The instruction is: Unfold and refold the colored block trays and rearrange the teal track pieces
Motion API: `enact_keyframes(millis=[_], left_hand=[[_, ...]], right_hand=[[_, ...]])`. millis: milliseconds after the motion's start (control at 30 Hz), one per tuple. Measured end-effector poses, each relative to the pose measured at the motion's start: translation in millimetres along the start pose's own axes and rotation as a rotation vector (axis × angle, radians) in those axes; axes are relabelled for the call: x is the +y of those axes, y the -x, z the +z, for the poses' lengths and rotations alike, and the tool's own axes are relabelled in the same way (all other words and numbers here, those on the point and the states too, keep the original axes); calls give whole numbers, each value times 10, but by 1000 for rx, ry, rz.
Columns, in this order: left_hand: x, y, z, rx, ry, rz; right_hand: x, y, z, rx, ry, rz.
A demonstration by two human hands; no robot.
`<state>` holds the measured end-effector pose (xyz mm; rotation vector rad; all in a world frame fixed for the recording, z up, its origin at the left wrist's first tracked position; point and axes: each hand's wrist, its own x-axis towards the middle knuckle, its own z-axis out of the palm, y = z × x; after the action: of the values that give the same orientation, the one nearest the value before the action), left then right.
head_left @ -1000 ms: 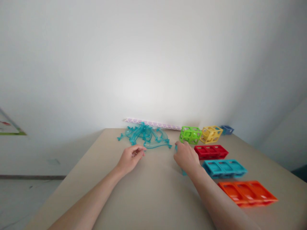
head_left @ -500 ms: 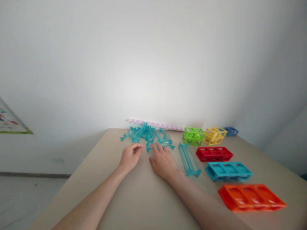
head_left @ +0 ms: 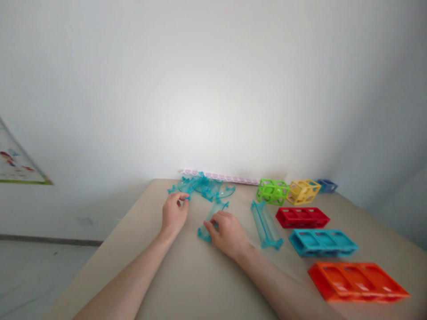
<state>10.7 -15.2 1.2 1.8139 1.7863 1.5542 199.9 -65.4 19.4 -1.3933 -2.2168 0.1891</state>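
Observation:
My left hand (head_left: 175, 212) is by the near left side of a pile of translucent teal track pieces (head_left: 203, 184). Its thumb and forefinger are pinched together, and a small teal end shows at their tips. My right hand (head_left: 231, 233) curls its fingers over the side of a separate teal track piece (head_left: 215, 209), which lies slanted on the table in front of the pile. The palm side of this hand and part of that piece are hidden. Another straight teal track piece (head_left: 266, 224) lies to the right of my right hand.
On the right stand open-frame blocks: green (head_left: 272, 191), yellow (head_left: 303, 191), dark blue (head_left: 327, 186), red (head_left: 303, 217), teal (head_left: 323, 242) and orange (head_left: 358, 281). A patterned lilac strip (head_left: 230, 178) runs along the wall behind the tan table (head_left: 187, 284).
One track piece has come out of the pile toward me and turned lengthwise, with my right hand on it. My left hand has moved slightly left and up to the pile's edge.

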Motion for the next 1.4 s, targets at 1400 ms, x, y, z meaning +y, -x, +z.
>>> enact_keyframes(millis=[1400], left_hand=[[254,45,-60,-370,663,-164]], right_hand=[[94,29,178,215,-822,18]])
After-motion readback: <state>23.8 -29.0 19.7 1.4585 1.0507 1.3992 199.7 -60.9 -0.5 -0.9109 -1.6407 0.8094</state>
